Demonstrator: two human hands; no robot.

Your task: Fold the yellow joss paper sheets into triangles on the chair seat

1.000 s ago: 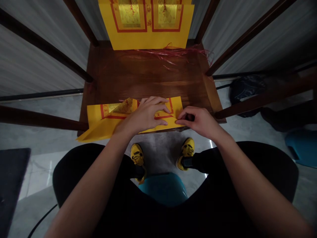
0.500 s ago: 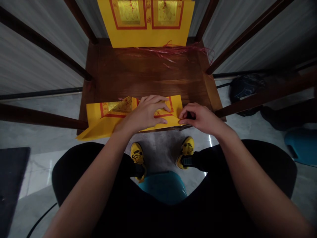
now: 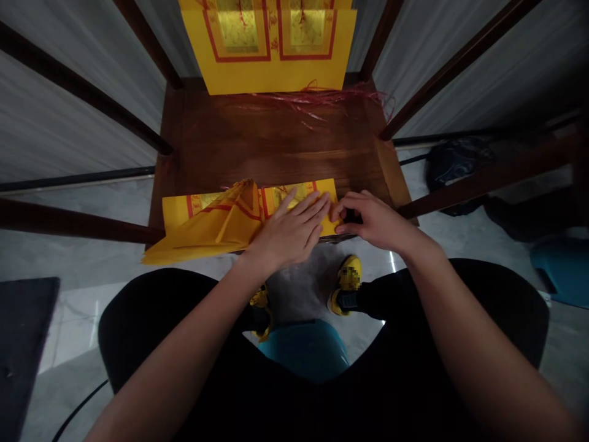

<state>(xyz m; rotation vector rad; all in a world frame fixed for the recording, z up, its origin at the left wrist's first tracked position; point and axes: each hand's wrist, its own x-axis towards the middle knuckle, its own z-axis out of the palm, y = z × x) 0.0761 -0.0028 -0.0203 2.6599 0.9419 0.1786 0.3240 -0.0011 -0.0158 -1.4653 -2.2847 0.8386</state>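
A yellow sheet of joss paper (image 3: 197, 236), printed in red with gold patches, lies along the near edge of a brown wooden surface. Its left part is folded up into a raised crease, with a corner jutting past the front edge. Across the right half my left hand (image 3: 294, 230) lies flat, fingers stretched out and pointing right. At the sheet's right edge my right hand (image 3: 375, 220) is curled, thumb and forefinger pinching the paper's corner; the exact contact is partly hidden by the fingers.
More yellow joss paper (image 3: 276, 77) stands at the back of the wooden surface (image 3: 276, 144), with loose pink-red strings (image 3: 317, 98) before it. Dark wooden bars (image 3: 83, 92) rise on both sides. A blue stool (image 3: 304, 350) shows below, a dark bag (image 3: 455, 172) on the floor at right.
My left hand has turned and flattened, moving down and slightly right along the paper. More of the folded left part now shows. My right hand stays at the right edge.
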